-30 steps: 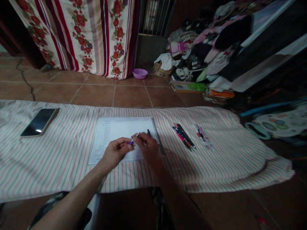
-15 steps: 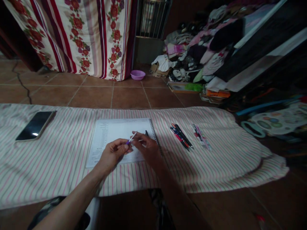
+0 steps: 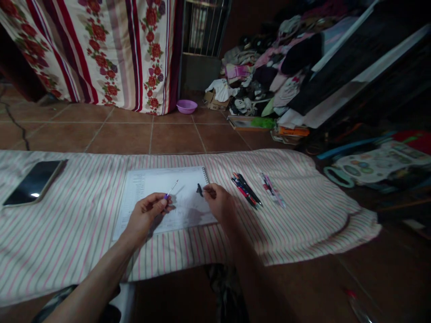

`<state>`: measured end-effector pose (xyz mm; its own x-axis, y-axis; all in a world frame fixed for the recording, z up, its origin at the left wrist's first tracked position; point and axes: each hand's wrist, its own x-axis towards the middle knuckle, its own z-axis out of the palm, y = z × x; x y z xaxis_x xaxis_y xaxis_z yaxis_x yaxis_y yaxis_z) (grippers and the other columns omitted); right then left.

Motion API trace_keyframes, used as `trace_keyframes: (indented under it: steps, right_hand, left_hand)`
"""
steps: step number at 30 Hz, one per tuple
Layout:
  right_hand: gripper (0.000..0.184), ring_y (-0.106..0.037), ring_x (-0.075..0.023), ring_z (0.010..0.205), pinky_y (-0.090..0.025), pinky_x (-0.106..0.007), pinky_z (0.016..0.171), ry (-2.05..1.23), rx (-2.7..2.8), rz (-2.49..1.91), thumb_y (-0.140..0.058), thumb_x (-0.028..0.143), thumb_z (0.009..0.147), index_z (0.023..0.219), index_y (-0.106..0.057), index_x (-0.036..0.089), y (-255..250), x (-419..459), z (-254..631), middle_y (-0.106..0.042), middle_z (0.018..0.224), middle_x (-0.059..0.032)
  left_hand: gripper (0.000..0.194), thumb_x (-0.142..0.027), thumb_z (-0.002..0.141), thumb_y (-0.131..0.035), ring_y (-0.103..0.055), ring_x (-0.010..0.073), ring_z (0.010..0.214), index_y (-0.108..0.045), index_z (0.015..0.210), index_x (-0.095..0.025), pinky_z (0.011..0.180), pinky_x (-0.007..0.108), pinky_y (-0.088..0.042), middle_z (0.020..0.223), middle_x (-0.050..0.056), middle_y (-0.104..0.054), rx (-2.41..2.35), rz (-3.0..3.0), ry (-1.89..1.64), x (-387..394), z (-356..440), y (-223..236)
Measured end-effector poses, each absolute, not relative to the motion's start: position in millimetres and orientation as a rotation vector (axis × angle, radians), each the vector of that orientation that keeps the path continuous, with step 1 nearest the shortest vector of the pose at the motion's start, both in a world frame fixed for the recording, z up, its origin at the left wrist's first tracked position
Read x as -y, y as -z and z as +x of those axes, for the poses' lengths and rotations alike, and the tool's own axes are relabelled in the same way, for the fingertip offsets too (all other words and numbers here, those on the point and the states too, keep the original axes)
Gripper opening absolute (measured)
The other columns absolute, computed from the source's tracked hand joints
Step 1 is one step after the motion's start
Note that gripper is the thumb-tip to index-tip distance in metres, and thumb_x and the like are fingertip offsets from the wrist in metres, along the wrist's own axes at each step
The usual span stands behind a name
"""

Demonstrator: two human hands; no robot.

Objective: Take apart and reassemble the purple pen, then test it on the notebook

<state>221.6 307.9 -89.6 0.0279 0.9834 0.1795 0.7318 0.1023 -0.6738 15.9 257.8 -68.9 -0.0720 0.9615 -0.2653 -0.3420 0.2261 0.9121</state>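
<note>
A striped cloth [image 3: 296,220] lies under the notebook [image 3: 183,207], and a flowery curtain [image 3: 124,58] hangs far behind it. I see the left hand [image 3: 146,215] above the notebook, fingers pinched tight on a thin pen [image 3: 172,188]. The right hand [image 3: 219,202] is by the notebook's right edge, fingers curled close beside a black bit [image 3: 199,189]; I can't tell if they grip it. More pens [image 3: 247,190] lie right of the notebook, a phone [image 3: 33,181] left

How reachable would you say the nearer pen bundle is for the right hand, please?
Yes, probably reachable: the nearer pen bundle lies beside the right hand, only striped cloth between.
</note>
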Motion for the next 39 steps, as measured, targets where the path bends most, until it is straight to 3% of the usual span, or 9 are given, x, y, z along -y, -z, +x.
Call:
trace_keyframes:
  steps: [7,18,26,30,34,39]
  right_hand:
    - [0.015,-0.063,-0.0185,0.079,-0.045,-0.029,0.071,-0.373,1.922,-1.764,-0.064,0.022,0.073,0.088,-0.06,0.019,95,-308,215,-0.068,0.084,-0.0051]
    - [0.014,-0.062,-0.0201,0.087,-0.043,-0.028,0.074,-0.319,1.967,-1.834,-0.057,0.017,0.077,0.091,-0.06,0.019,93,-307,213,-0.067,0.089,-0.0071]
    - [0.03,-0.063,-0.0196,0.084,-0.045,-0.029,0.078,-0.344,1.801,-1.75,-0.051,0.013,0.077,0.106,-0.059,0.014,93,-309,216,-0.067,0.089,-0.009]
    - [0.032,-0.063,-0.0167,0.072,-0.048,-0.028,0.07,-0.542,1.581,-1.65,-0.049,0.018,0.075,0.104,-0.062,0.014,93,-314,219,-0.068,0.082,-0.007]
    - [0.038,-0.058,-0.012,0.056,-0.049,-0.026,0.06,-1.013,1.171,-1.423,-0.055,0.027,0.07,0.106,-0.061,0.014,90,-316,218,-0.062,0.064,0.0007]
    - [0.026,-0.057,-0.0089,0.059,-0.049,-0.022,0.06,-1.424,0.747,-1.113,-0.069,0.029,0.061,0.084,-0.07,0.019,80,-313,214,-0.062,0.069,0.0015]
  left_hand:
    - [0.027,-0.032,0.056,-0.08,-0.062,0.0128,0.061,-0.07,0.075,-0.015,0.056,0.022,-0.045,0.072,0.004,-0.07,-1.172,0.708,-1.224,-258,15,72]
    - [0.027,-0.032,0.056,-0.081,-0.061,0.0106,0.061,-0.07,0.075,-0.016,0.059,0.02,-0.044,0.07,0.001,-0.069,-1.157,0.689,-1.197,-258,15,73]
    - [0.027,-0.031,0.057,-0.08,-0.06,0.0103,0.062,-0.069,0.076,-0.015,0.059,0.019,-0.043,0.069,0.001,-0.069,-1.148,0.676,-1.188,-257,15,74]
    - [0.029,-0.032,0.056,-0.081,-0.06,0.0102,0.061,-0.069,0.075,-0.015,0.058,0.018,-0.044,0.069,0.002,-0.069,-1.16,0.656,-1.18,-257,15,75]
    - [0.028,-0.033,0.056,-0.08,-0.061,0.0106,0.062,-0.069,0.075,-0.015,0.059,0.019,-0.044,0.07,0.002,-0.069,-1.162,0.685,-1.185,-257,15,76]
    - [0.029,-0.033,0.056,-0.08,-0.061,0.0112,0.062,-0.069,0.075,-0.015,0.058,0.019,-0.045,0.068,0.003,-0.069,-1.162,0.671,-1.184,-257,15,77]
